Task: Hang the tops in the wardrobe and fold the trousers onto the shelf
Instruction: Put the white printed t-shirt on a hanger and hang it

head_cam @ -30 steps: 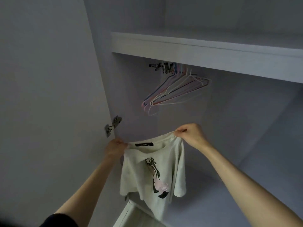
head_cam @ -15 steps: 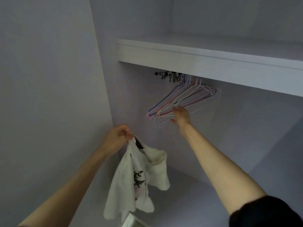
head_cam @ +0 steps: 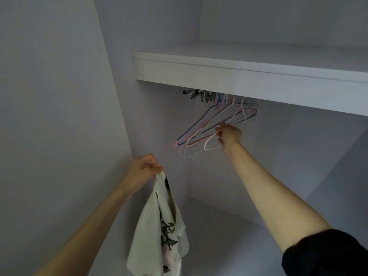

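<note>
While the limp, light top [head_cam: 159,226] is pinched at its collar by the left hand [head_cam: 142,171] at 7 o'clock, a white hanger [head_cam: 212,145] is gripped by the right hand [head_cam: 229,134] at 12 o'clock, best lifted by its stiff wire.

A plain pale wall [head_cam: 49,116] is filling the left side of the view, and it is lying in soft shadow. At the bottom right corner a dark sleeve [head_cam: 326,255] is covering the upper part of an arm. Under the board, at the left end of the rail, a small bunch of metal clips [head_cam: 199,95] is hanging; they are too blurred to say more about them. The light is looking dim and greyish over everything.
</note>
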Tool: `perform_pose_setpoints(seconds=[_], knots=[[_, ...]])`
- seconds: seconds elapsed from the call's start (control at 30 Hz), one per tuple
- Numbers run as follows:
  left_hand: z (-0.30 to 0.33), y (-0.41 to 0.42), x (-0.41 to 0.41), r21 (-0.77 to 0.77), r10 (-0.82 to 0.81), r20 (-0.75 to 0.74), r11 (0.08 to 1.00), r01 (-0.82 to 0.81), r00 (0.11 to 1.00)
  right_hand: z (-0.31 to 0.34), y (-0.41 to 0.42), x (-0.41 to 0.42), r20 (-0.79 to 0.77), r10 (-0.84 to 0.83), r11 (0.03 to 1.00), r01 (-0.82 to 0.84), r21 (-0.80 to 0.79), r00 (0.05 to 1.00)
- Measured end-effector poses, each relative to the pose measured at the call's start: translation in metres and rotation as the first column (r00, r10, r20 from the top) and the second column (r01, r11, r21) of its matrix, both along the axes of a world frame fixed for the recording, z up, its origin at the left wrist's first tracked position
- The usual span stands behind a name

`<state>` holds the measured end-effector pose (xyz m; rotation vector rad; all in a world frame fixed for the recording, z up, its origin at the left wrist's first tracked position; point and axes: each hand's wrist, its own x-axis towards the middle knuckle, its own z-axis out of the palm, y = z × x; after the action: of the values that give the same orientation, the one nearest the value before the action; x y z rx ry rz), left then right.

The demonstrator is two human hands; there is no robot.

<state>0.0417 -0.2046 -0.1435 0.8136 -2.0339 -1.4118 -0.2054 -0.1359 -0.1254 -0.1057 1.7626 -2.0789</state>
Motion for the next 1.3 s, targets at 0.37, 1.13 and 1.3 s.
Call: perform_pose_setpoints(seconds=[0.37,1.13,1.3], knots=[[-0.022,0.013,-0.023,-0.013,-0.133,0.006,0.991,0.133,0.991,0.001,0.063,-0.004,-0.010,-0.102,0.962,0.097,-0.254,0.995],[-0.043,0.079,-0.066,0.196,-0.096,0.159,0.979,0.064,0.983,-0.134,0.238,0.055,-0.358,-0.052,0.978,0.120,0.172,0.932],[-0.043,0.085,-0.071,0.165,-0.144,0.188,0.980,0.113,0.972,-0.141,0.230,0.041,-0.043,-0.185,0.968,0.189,0.168,0.982]])
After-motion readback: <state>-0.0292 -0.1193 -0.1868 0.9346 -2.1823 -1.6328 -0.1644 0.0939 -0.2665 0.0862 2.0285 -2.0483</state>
